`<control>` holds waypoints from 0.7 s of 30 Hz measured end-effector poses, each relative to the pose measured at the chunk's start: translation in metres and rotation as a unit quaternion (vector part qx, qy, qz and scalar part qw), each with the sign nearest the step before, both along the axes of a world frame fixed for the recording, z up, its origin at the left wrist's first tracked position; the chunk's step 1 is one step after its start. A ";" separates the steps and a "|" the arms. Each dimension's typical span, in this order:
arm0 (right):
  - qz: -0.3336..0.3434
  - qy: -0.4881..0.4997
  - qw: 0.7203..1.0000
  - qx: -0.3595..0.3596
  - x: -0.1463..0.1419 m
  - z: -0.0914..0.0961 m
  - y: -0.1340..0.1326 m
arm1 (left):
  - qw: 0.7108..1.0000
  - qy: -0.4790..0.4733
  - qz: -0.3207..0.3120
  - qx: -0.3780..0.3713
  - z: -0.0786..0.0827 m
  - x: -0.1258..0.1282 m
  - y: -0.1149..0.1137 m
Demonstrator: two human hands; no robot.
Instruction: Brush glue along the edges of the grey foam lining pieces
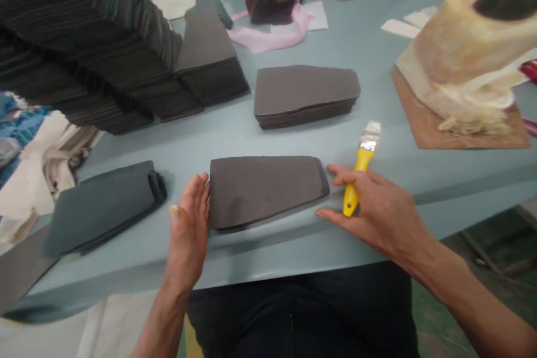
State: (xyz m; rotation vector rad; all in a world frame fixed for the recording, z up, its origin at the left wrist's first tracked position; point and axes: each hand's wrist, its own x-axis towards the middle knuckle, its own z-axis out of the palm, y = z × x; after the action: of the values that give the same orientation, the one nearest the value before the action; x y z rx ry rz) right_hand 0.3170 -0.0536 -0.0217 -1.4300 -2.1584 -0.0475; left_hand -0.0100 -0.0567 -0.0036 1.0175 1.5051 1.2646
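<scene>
While the left hand [188, 218] lies open against the grey stack's [264, 187] left end, the right hand [377, 212] sits spread at the other end, yellow brush [361, 163] by its fingers.

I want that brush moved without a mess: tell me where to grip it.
Grip the brush by its yellow handle, coming from the near table edge beside the right hand: the handle end points that way, the pale-coated bristles away.
</scene>
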 end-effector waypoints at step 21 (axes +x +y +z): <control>0.031 0.071 0.997 0.003 0.001 0.067 0.001 | 0.998 -0.060 0.032 -0.020 -0.035 -0.043 0.007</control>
State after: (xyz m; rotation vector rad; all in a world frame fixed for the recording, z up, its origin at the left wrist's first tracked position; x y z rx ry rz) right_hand 0.3183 -0.0531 0.0457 -1.3212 -2.0831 0.0672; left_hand -0.0530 -0.0499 -0.0382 0.8585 1.4754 1.3114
